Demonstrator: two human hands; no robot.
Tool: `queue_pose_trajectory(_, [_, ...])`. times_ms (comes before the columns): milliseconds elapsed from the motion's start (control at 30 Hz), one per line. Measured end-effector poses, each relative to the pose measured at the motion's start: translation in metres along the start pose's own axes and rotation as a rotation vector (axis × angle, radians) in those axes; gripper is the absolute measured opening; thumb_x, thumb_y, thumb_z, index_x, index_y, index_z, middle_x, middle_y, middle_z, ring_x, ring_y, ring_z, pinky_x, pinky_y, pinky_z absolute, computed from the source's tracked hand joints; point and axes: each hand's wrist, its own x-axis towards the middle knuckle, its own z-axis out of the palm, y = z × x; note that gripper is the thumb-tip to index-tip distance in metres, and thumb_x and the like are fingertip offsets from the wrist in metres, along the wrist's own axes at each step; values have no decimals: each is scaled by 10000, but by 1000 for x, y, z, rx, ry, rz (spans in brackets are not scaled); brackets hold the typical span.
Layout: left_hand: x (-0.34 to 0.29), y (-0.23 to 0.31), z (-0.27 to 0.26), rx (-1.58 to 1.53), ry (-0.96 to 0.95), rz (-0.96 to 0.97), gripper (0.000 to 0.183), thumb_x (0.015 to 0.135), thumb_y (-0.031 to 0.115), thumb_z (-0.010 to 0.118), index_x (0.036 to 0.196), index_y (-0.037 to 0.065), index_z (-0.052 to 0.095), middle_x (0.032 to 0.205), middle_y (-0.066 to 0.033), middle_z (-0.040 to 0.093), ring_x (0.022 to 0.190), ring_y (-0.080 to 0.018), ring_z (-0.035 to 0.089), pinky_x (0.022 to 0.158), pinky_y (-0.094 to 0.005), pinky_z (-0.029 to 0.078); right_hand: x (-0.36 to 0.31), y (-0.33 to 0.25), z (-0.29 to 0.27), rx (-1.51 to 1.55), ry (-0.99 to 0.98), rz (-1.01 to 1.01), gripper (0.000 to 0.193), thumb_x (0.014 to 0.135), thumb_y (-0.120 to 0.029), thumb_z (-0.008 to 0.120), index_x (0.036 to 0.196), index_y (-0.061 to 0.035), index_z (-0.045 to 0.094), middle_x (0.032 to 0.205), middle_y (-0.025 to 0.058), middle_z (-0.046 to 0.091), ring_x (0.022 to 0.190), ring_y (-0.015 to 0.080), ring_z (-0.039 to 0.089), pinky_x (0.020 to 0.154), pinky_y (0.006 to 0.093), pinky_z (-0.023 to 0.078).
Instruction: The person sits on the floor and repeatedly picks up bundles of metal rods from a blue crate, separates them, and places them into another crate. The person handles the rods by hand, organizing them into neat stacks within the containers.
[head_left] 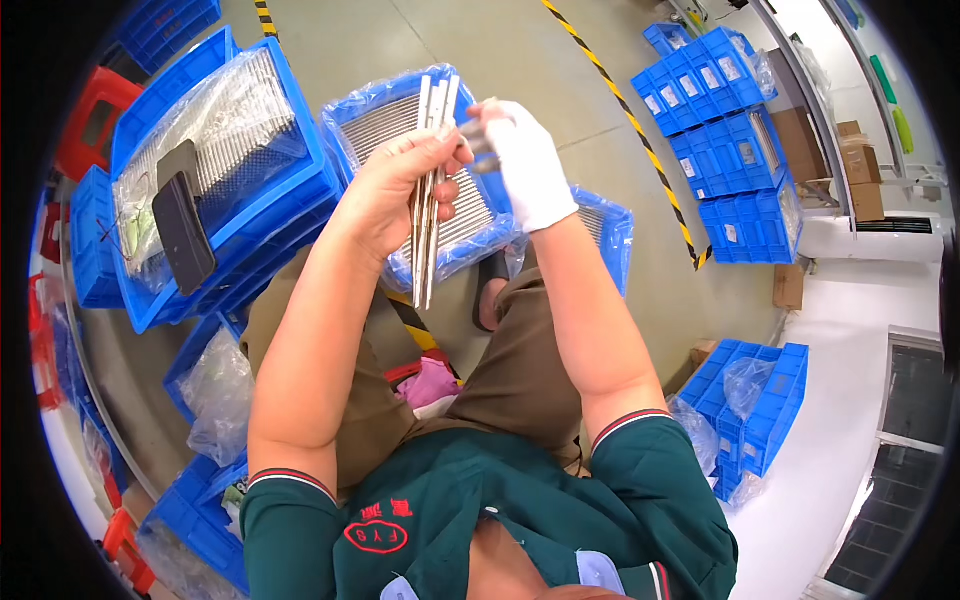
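Note:
My bare left hand [413, 182] is closed round a small bundle of long, slim metal rods [430, 245], held almost upright in the picture. Beside it on the right is my right hand [520, 160], in a white glove. Its fingers are bent toward the rods and partly blurred, so I cannot tell whether they grip anything. Beneath both hands stands a blue crate [340, 125] lined with clear plastic. Rows of similar metal rods [462, 222] lie inside it.
At the left, stacked blue crates [325, 185] hold more rods under plastic, with a dark phone-like case [183, 235] on top. Another blue crate [618, 240] stands right of my knees. Blue bins [715, 155] are stacked at the far right. Striped tape [640, 120] marks the floor.

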Motion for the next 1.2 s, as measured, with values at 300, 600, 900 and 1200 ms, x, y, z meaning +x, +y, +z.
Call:
queue_pose_trajectory(300, [-15, -30, 12, -153, -244, -315, 244, 895, 264, 601, 890, 20, 593, 812, -62, 587, 617, -134, 533, 494, -275, 484, 13, -23, -16, 444, -325, 125, 475, 943, -421, 473, 1074, 23, 579, 979, 143, 643, 907, 236, 640, 784, 340, 499])
queue_pose_trajectory(600, [-15, -25, 12, -127, -105, -246, 255, 897, 268, 600, 871, 14, 596, 763, -50, 564, 623, -137, 531, 503, -290, 491, 10, -23, 8, 284, -288, 127, 576, 941, -496, 417, 1161, 23, 536, 1109, 166, 603, 1010, 264, 591, 878, 371, 452])
queue_pose_trajectory(900, [-5, 12, -9, -22, 294, 267, 270, 913, 279, 577, 912, 9, 583, 714, -16, 534, 598, -112, 551, 545, -279, 493, -13, 14, 19, 499, -426, 397, 554, 935, -490, 449, 1138, 17, 543, 1057, 125, 613, 964, 220, 589, 833, 329, 470])
queue_pose_trajectory(1200, [-6, 14, 2, 7, 200, 144, 289, 914, 330, 566, 914, 42, 566, 679, -48, 552, 603, -162, 580, 477, -269, 484, -55, 4, 45, 888, -762, 467, 362, 915, -404, 528, 837, -50, 530, 619, 86, 547, 502, 218, 528, 479, 321, 437])
